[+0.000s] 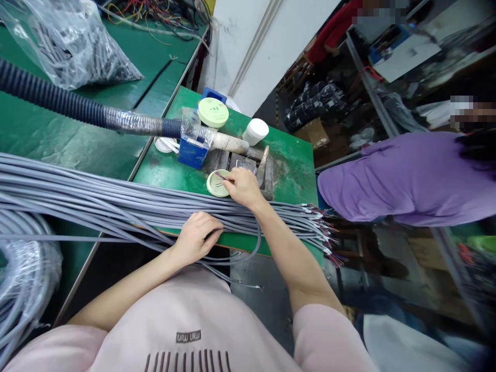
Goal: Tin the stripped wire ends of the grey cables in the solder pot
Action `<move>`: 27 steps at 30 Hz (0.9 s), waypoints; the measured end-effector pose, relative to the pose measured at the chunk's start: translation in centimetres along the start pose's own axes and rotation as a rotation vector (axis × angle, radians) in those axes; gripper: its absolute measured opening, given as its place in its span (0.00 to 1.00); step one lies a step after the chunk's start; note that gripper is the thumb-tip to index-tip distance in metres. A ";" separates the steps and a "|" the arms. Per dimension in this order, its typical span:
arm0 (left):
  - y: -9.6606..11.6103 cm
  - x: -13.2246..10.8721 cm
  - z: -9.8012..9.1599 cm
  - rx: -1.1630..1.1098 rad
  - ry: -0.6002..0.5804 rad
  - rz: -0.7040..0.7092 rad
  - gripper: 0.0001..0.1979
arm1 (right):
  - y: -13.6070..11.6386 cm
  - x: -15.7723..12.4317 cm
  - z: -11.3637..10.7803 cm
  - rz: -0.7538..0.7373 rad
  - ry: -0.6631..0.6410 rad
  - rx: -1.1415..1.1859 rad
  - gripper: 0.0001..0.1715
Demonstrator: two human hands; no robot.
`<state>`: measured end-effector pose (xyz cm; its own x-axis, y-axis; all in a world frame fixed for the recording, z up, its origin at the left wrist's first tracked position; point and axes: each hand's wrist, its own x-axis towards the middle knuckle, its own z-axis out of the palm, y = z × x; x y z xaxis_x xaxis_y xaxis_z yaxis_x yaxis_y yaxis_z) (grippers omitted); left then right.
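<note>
My right hand pinches the end of a grey cable, and its thin coloured wires reach over a small pale round dish. From that hand the cable loops down towards my body and back to the left. Curled fingers of my left hand rest at the near side of a thick bundle of grey cables; what they grip, if anything, is hidden. The bundle's stripped ends fan out at the right edge of the green table.
Beyond the dish stands a sooty metal block under a ribbed hose with a blue holder. A white jar and a pale green round tin stand behind. Someone in a purple top is on the right.
</note>
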<state>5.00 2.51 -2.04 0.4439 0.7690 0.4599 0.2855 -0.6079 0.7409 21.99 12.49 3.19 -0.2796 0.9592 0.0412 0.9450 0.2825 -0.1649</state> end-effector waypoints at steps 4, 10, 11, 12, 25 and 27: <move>-0.1 -0.1 -0.1 0.009 -0.009 0.009 0.07 | 1.5 -0.7 -1.3 0.010 0.112 0.085 0.15; -0.3 0.0 -0.3 0.022 -0.063 0.022 0.07 | 7.1 -0.6 -2.0 0.220 0.273 0.071 0.14; -0.3 0.0 -0.3 0.026 -0.073 0.020 0.07 | 7.8 -0.4 -1.7 0.250 0.267 0.051 0.13; -0.3 0.0 -0.3 0.029 -0.079 0.021 0.07 | 8.3 -0.2 -1.4 0.275 0.254 0.033 0.13; -0.4 0.2 -0.4 0.020 -0.051 0.064 0.07 | 9.3 1.5 0.9 0.397 0.081 -0.127 0.13; -0.4 0.2 -0.4 0.021 -0.049 0.068 0.07 | 9.4 1.6 0.9 0.400 0.068 -0.130 0.14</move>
<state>4.69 2.97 -2.02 0.5038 0.7154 0.4840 0.2710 -0.6630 0.6979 30.23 16.63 0.78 0.1212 0.9905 0.0644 0.9915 -0.1177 -0.0555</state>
